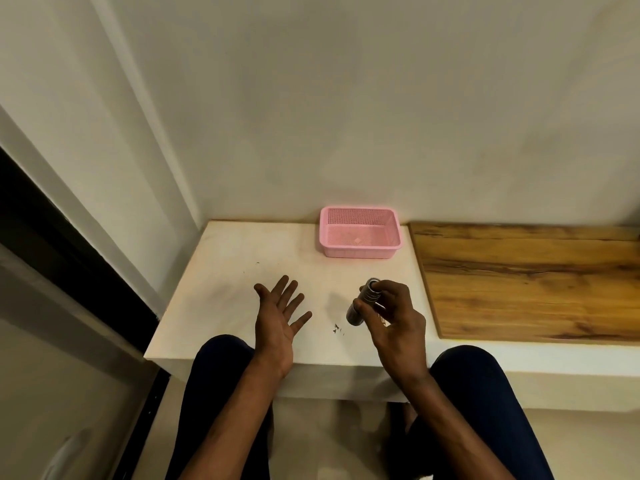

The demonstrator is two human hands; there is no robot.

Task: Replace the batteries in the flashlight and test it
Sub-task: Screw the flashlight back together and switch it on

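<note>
While the left hand [277, 317] hangs palm-up with its fingers spread wide and nothing in it, the right hand [394, 318] has its grip closed round a dark flashlight [362, 303]. The flashlight is tilted, its upper end near the fingertips and pointing away from the person, its lower end slanting down toward the tabletop [242, 271]; whether that end touches the surface cannot be told. The thumb and fingers wrap the barrel from the right side. Something small and pale shows under the right fingers, too unclear to name.

Just below and left of the right grip a few small dark specks [337, 329] lie on the tabletop, between the two hands. Beyond the right grip, against the wall [346, 116], stands a pink basket [360, 252]; a small pale thing lies on its floor, too blurred to tell. To the right of the right grip, a wooden board [536, 282] lies flat beside the pale tabletop. Both hands are above the near half of the tabletop, well apart from the basket.
</note>
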